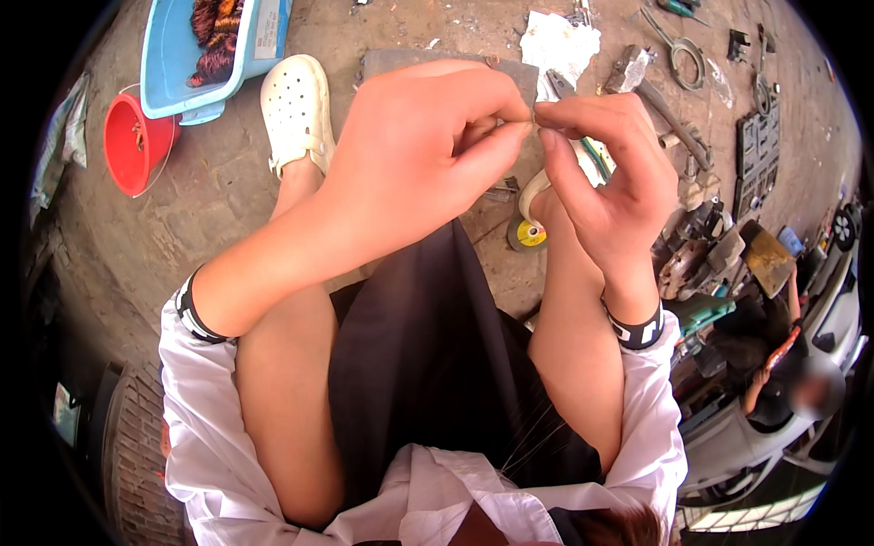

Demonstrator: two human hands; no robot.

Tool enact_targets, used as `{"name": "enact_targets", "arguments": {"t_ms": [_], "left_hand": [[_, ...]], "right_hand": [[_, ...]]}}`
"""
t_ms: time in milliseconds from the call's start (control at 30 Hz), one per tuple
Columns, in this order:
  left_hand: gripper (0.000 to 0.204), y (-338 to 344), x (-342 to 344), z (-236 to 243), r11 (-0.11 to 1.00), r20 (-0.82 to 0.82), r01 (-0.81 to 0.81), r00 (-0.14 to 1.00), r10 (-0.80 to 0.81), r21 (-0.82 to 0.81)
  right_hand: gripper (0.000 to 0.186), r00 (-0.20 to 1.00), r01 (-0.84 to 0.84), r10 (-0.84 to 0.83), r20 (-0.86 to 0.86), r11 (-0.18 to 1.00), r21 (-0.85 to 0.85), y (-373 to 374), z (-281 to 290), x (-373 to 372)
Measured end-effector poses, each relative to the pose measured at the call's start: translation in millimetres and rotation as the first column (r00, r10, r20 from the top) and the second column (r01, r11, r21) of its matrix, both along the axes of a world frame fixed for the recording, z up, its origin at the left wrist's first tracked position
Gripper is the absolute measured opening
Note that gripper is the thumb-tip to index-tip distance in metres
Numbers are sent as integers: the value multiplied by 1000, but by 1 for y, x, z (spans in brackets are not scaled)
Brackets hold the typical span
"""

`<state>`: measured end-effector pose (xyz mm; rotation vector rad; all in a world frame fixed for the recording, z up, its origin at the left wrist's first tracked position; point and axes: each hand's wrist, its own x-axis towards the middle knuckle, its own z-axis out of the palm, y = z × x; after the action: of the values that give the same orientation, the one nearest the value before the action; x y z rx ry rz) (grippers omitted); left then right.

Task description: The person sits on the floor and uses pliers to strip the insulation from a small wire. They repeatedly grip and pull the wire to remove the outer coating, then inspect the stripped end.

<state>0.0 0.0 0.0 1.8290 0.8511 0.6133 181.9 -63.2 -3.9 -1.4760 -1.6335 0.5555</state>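
My left hand (423,150) is raised above my knees, thumb and forefinger pinched together. Facing it, my right hand (612,173) pinches too, and the fingertips of both almost meet. Whatever lies between them is too small to make out. Below and behind the hands is a dark flat plate (387,62) on the ground. A pair of pliers (560,84) shows just past my right fingertips. Thin pale strands (533,435) cross the dark cloth (428,318) over my lap.
At the far left stand a blue tub (164,64) holding dark reddish coils and a red bucket (123,150). Crumpled white paper (557,44), a hammer (674,118), a yellow-centred disc (528,235) and a black tool case (757,159) lie around. Another person (774,391) is at the right, near a car.
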Motion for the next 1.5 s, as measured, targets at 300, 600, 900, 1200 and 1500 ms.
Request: {"name": "enact_targets", "arguments": {"t_ms": [300,600,900,1200,1500], "left_hand": [[6,5,1,-1,864,78,14,996,30,-503],[7,5,0,-3,786,183,74,982,50,-613],[12,4,0,-2,607,240,96,957,161,-789],[11,7,-1,-1,588,262,144,958,121,-796],[9,9,-4,-7,690,279,199,960,5,-696]], "right_hand": [[26,941,-152,56,335,951,270,12,-7,10],[22,973,-72,28,231,980,183,4,-5,3],[17,978,157,-154,-138,987,16,-3,-7,-8],[9,929,-31,-51,-366,976,-215,-7,1,-1],[10,504,-460,-194,-842,765,-452,-8,7,9]]}}
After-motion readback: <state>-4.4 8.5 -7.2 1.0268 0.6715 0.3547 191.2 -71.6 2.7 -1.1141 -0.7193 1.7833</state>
